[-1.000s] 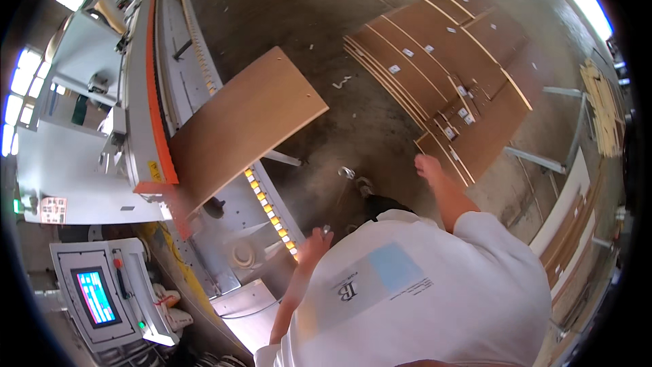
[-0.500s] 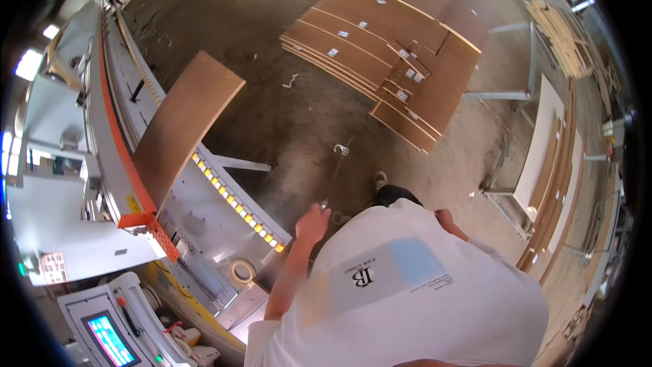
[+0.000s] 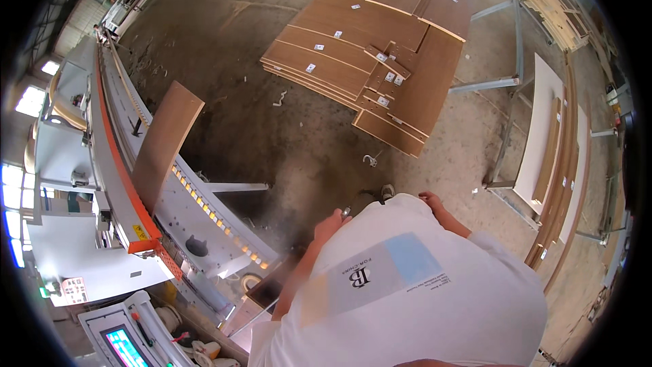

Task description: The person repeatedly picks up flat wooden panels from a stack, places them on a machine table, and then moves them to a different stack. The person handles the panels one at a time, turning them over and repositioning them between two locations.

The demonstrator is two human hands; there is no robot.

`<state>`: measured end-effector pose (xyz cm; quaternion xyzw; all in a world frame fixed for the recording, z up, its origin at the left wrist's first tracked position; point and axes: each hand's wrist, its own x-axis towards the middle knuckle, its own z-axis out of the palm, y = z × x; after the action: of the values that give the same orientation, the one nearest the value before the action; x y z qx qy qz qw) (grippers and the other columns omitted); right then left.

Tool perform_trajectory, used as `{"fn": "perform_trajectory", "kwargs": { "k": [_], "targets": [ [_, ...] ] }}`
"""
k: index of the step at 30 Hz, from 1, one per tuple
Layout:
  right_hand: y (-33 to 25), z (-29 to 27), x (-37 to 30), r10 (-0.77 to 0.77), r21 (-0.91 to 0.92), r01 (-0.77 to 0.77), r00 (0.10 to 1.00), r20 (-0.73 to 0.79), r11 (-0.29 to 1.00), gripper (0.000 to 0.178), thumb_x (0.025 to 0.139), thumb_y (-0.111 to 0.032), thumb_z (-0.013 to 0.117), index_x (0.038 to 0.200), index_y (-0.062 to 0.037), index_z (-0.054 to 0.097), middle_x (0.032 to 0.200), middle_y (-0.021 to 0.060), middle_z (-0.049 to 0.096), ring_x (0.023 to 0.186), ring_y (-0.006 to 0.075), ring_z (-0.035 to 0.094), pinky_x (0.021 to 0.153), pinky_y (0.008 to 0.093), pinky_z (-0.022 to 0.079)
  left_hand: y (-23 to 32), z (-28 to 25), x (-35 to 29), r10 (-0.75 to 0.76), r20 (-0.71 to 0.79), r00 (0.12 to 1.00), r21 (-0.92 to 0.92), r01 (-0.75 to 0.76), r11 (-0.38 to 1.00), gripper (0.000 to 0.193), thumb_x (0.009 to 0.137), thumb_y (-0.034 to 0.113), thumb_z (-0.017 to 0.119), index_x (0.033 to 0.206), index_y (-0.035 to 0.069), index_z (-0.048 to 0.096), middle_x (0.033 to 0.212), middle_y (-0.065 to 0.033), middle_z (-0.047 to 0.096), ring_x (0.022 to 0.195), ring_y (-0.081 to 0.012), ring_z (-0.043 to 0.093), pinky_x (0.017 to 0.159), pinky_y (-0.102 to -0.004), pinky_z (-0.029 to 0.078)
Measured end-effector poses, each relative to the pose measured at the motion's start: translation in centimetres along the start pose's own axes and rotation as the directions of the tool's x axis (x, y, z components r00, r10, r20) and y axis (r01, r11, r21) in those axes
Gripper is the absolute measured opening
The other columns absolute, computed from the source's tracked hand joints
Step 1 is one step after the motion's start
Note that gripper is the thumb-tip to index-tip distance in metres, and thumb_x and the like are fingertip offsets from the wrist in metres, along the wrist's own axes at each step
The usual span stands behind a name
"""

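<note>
Low in front of my body, my left hand (image 3: 329,223) is closed, with a small shiny metal thing (image 3: 346,212) showing at its fingers; its kind is too small to tell. My right hand (image 3: 430,200) hangs beside my white shirt, touching nothing that I can see, and its fingers are too small and partly hidden to read. On my left a brown panel (image 3: 165,146) lies across the long machine bed, against the orange guard (image 3: 117,139). Neither hand touches the panel.
Stacked brown panels (image 3: 380,41) with small labels lie ahead. A metal rack (image 3: 485,84) and long boards (image 3: 557,170) stand on the right. Along the machine edge runs a roller strip (image 3: 210,209); a control screen (image 3: 125,346) is at lower left. A white hook-shaped scrap (image 3: 370,160) lies on the floor.
My view has shifted, and the floor stack sits further left in it. My left hand is nearer my body, still closed on the shiny thing. My right hand has swung forward. The panel looks narrower.
</note>
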<state>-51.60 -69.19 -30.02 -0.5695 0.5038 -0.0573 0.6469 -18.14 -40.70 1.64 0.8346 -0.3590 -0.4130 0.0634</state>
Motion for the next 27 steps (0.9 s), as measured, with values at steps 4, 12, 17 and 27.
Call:
{"fn": "perform_trajectory", "kwargs": {
  "k": [4, 12, 17, 27],
  "targets": [
    [6.2, -5.9, 3.6, 0.105, -0.033, -0.103, 0.993, 0.045, 0.994, 0.025, 0.094, -0.025, 0.063, 0.11, -0.0083, 0.074, 0.091, 0.0127, 0.073, 0.084, 0.0217, 0.068, 0.075, 0.0384, 0.053, 3.5, 0.4, 2.3, -0.033, -0.019, 0.999, -0.019, 0.033, 0.999, 0.046, 0.101, 0.052, 0.049, 0.116, 0.008, 0.053, 0.097, -0.017, 0.073, 0.092, -0.0368, 0.071, 0.079, -0.0499, 0.053],
    [-2.2, -9.7, 8.2, -0.044, -0.56, 0.203, 0.958, 0.283, 0.803, 0.03, 0.092, -0.031, 0.064, 0.109, -0.0089, 0.074, 0.095, 0.0133, 0.073, 0.087, 0.0244, 0.068, 0.076, 0.04, 0.053, 7.4, 1.7, 6.9, -0.041, 0.04, 0.998, 0.078, 0.038, 0.996, 0.048, 0.1, 0.051, 0.05, 0.117, 0.006, 0.055, 0.103, -0.0198, 0.072, 0.099, -0.0393, 0.07, 0.083, -0.0525, 0.054],
    [-7.8, -10.8, 9.2, -0.03, -0.573, 0.331, 0.882, 0.47, 0.75, 0.031, 0.088, -0.037, 0.068, 0.099, -0.0095, 0.077, 0.092, 0.014, 0.073, 0.08, 0.026, 0.066, 0.074, 0.0397, 0.052, 4.5, 1.2, 11.2, -0.301, -0.202, 0.932, -0.09, 0.288, 0.953, 0.05, 0.1, 0.05, 0.05, 0.121, 0.004, 0.056, 0.114, -0.0238, 0.07, 0.109, -0.0425, 0.067, 0.091, -0.0538, 0.051],
    [-17.3, -6.0, 7.1, 0.169, -0.368, -0.11, 0.977, 0.13, 0.923, 0.033, 0.089, -0.037, 0.071, 0.086, -0.005, 0.074, 0.077, 0.0077, 0.07, 0.067, 0.0151, 0.062, 0.059, 0.0356, 0.05, -2.4, 2.0, 3.2, -0.423, -0.051, 0.905, -0.238, 0.4, 0.885, 0.053, 0.099, 0.051, 0.051, 0.126, 0.005, 0.058, 0.123, -0.0235, 0.067, 0.117, -0.0422, 0.063, 0.097, -0.051, 0.049]
  ]
}}
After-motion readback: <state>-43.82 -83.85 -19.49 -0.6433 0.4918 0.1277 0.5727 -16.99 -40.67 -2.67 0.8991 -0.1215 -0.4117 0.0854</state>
